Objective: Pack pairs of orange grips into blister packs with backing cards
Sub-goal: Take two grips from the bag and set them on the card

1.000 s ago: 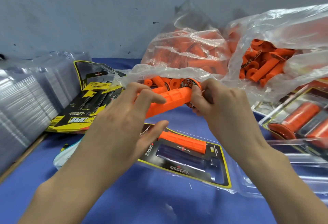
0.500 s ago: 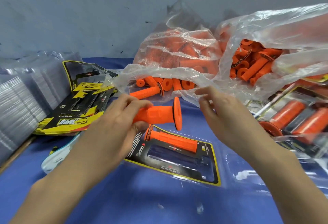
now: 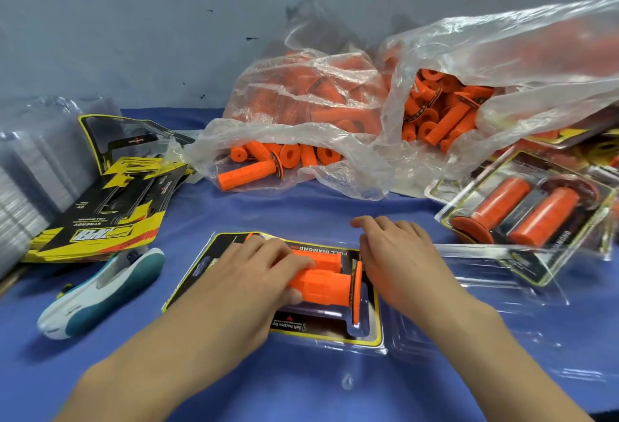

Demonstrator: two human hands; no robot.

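Note:
An open clear blister pack with a black and yellow backing card lies on the blue cloth in front of me. One orange grip sits in its far slot. My left hand holds a second orange grip over the near slot, thumb under it and fingers over it. My right hand rests with relaxed fingers against the flanged ends of both grips. The blister's clear lid half lies open to the right.
Two clear bags of loose orange grips lie at the back. A finished pack sits at right. A stack of backing cards and clear blisters stand at left, with a white and teal tool nearby.
My left hand brought the second grip down from the air onto the pack beside the first grip. My right hand dropped from near the bag to the grips' flanged ends.

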